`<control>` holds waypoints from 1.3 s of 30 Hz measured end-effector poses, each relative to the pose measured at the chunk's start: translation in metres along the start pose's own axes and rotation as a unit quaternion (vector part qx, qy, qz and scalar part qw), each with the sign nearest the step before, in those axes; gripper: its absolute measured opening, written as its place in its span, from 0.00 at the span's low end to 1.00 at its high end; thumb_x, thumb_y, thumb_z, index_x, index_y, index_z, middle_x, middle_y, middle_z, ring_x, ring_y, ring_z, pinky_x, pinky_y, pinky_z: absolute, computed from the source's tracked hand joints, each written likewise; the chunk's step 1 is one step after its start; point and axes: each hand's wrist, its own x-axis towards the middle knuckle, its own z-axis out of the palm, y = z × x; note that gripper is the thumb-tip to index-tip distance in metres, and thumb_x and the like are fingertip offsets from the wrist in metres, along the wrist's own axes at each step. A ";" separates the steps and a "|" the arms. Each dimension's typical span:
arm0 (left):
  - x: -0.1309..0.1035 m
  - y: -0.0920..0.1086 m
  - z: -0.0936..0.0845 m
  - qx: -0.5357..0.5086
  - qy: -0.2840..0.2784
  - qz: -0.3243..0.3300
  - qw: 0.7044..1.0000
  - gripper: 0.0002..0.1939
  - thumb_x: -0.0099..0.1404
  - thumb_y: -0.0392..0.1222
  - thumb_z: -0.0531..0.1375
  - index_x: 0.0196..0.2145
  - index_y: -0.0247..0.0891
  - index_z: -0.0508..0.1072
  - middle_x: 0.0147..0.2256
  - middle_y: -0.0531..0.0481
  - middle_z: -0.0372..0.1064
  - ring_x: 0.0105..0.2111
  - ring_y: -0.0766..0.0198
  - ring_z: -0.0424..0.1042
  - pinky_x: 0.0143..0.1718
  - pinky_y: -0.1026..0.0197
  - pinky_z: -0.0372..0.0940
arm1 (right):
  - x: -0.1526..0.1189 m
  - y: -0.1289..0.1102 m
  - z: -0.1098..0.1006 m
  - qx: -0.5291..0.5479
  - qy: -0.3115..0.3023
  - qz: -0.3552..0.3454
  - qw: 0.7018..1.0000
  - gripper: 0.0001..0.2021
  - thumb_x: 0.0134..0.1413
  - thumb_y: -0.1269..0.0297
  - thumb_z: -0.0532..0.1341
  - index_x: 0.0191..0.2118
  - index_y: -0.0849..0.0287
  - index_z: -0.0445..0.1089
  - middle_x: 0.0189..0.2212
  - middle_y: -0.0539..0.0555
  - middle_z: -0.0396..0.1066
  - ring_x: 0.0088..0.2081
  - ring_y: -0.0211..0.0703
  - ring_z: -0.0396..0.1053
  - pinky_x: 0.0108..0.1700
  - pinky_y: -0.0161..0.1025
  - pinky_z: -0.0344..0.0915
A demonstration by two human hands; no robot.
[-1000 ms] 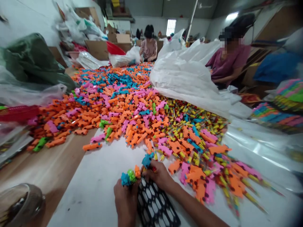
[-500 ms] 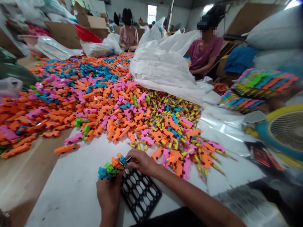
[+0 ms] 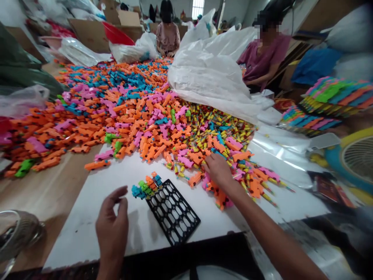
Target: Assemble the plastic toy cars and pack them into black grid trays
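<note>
A black plastic grid tray (image 3: 174, 212) lies flat on a white sheet, with several small toy cars (image 3: 147, 185) in blue, green and orange standing along its far-left edge. Left of the tray hovers my left hand (image 3: 112, 223), empty, its thumb and fingers apart. My right hand (image 3: 218, 170) reaches into the near side of the pile of toy cars (image 3: 145, 130), among orange and pink ones. Its fingertips are bent down against the pieces, and whether they grip one is hidden. Yellow pencil-like pieces (image 3: 224, 130) are mixed into the pile beside it.
A large white plastic sack (image 3: 210, 74) stands behind the pile. Two people sit across the table. At the right are stacked filled trays (image 3: 335, 93) and a fan (image 3: 355, 163). A glass mug (image 3: 20, 233) stands at the lower left.
Both hands have left the tray's far edge. My left hand has drawn back to the left and opened; my right hand has moved right, to the pile. The row of toy cars stays on the tray.
</note>
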 end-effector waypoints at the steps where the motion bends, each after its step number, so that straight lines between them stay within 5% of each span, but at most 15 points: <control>1: 0.008 0.015 -0.006 0.007 0.006 0.042 0.999 0.21 0.62 0.53 0.54 0.48 0.41 0.72 0.47 0.48 0.73 0.46 0.57 0.70 0.50 0.55 0.64 | 0.002 -0.002 -0.004 0.002 -0.010 0.001 1.000 0.06 0.59 0.67 0.59 0.31 0.61 0.68 0.33 0.60 0.69 0.38 0.49 0.65 0.42 0.42 0.59; 4: 0.035 0.056 -0.008 0.057 -0.116 0.193 0.973 0.24 0.64 0.58 0.51 0.50 0.43 0.72 0.50 0.48 0.72 0.51 0.54 0.69 0.55 0.53 0.62 | 0.005 -0.017 -0.014 0.074 0.004 0.050 0.996 0.04 0.59 0.68 0.58 0.33 0.60 0.67 0.35 0.58 0.69 0.37 0.46 0.66 0.38 0.40 0.59; 6: 0.047 0.072 0.000 0.093 -0.228 0.236 0.940 0.27 0.64 0.60 0.49 0.52 0.43 0.72 0.52 0.47 0.72 0.53 0.52 0.69 0.56 0.51 0.62 | 0.004 -0.036 -0.012 0.207 0.003 0.083 0.975 0.04 0.58 0.65 0.58 0.36 0.59 0.65 0.34 0.54 0.68 0.34 0.43 0.66 0.34 0.37 0.59; 9: 0.052 0.076 0.016 0.139 -0.327 0.207 0.912 0.28 0.64 0.60 0.48 0.53 0.44 0.72 0.51 0.49 0.73 0.52 0.53 0.70 0.54 0.52 0.63 | 0.000 -0.072 0.005 0.470 -0.080 0.087 0.875 0.08 0.55 0.61 0.59 0.38 0.56 0.60 0.26 0.46 0.65 0.26 0.38 0.66 0.28 0.34 0.60; 12: 0.048 0.070 0.024 0.147 -0.329 0.179 0.915 0.27 0.65 0.60 0.47 0.52 0.46 0.73 0.50 0.51 0.74 0.50 0.55 0.72 0.52 0.55 0.64 | -0.001 -0.104 0.028 0.653 -0.174 0.069 0.734 0.09 0.55 0.63 0.58 0.41 0.56 0.59 0.22 0.43 0.65 0.22 0.37 0.66 0.26 0.34 0.63; 15: 0.045 0.068 0.022 0.148 -0.322 0.184 0.917 0.28 0.66 0.60 0.46 0.54 0.45 0.71 0.51 0.51 0.73 0.51 0.55 0.71 0.53 0.55 0.64 | 0.003 -0.118 0.042 0.705 -0.206 0.044 0.677 0.08 0.54 0.65 0.58 0.40 0.56 0.62 0.21 0.43 0.66 0.22 0.36 0.66 0.27 0.33 0.65; 17: 0.045 0.071 0.019 0.152 -0.329 0.183 0.914 0.28 0.67 0.59 0.46 0.56 0.45 0.69 0.54 0.52 0.71 0.54 0.55 0.70 0.55 0.55 0.63 | 0.005 -0.117 0.045 0.688 -0.182 0.019 0.702 0.05 0.53 0.66 0.60 0.37 0.56 0.64 0.21 0.43 0.65 0.22 0.35 0.65 0.27 0.32 0.63; 23: 0.046 0.078 0.016 0.171 -0.350 0.193 0.901 0.27 0.68 0.58 0.45 0.62 0.53 0.59 0.59 0.57 0.63 0.57 0.58 0.66 0.54 0.59 0.63 | 0.008 -0.112 0.048 0.497 -0.078 -0.154 0.850 0.03 0.56 0.68 0.61 0.32 0.58 0.66 0.30 0.49 0.68 0.33 0.38 0.66 0.36 0.33 0.63; 26: 0.047 0.077 0.021 0.162 -0.367 0.209 0.892 0.27 0.68 0.60 0.44 0.60 0.54 0.62 0.58 0.59 0.65 0.56 0.59 0.67 0.55 0.58 0.63 | 0.012 -0.110 0.039 0.428 -0.091 -0.200 0.877 0.03 0.56 0.69 0.62 0.34 0.58 0.67 0.33 0.50 0.70 0.36 0.39 0.67 0.39 0.33 0.63; 28: 0.048 0.076 0.023 0.163 -0.373 0.199 0.891 0.26 0.67 0.60 0.44 0.57 0.54 0.66 0.56 0.58 0.68 0.55 0.58 0.68 0.54 0.58 0.63 | 0.013 -0.099 0.028 0.381 -0.092 -0.192 0.900 0.05 0.57 0.70 0.62 0.39 0.58 0.68 0.38 0.52 0.70 0.40 0.40 0.68 0.40 0.33 0.63; 31: 0.047 0.077 0.023 0.167 -0.364 0.193 0.896 0.25 0.67 0.60 0.45 0.55 0.55 0.68 0.55 0.59 0.70 0.54 0.58 0.69 0.53 0.57 0.64 | 0.014 -0.070 0.009 0.227 -0.086 -0.048 0.969 0.10 0.59 0.76 0.55 0.44 0.60 0.68 0.45 0.58 0.68 0.41 0.43 0.67 0.40 0.36 0.62; 34: 0.044 0.078 0.022 0.169 -0.351 0.189 0.902 0.24 0.67 0.60 0.45 0.55 0.56 0.68 0.54 0.59 0.70 0.53 0.58 0.70 0.52 0.57 0.64 | 0.015 -0.042 -0.002 0.137 -0.106 0.064 0.983 0.11 0.56 0.80 0.51 0.38 0.63 0.68 0.41 0.62 0.67 0.36 0.44 0.67 0.38 0.38 0.61; 39: 0.038 0.079 0.021 0.170 -0.345 0.172 0.907 0.24 0.67 0.60 0.46 0.55 0.56 0.69 0.53 0.59 0.71 0.52 0.57 0.71 0.51 0.56 0.65 | 0.011 -0.050 0.002 0.310 -0.057 0.043 0.948 0.04 0.57 0.70 0.55 0.39 0.58 0.63 0.39 0.54 0.68 0.37 0.42 0.68 0.38 0.37 0.63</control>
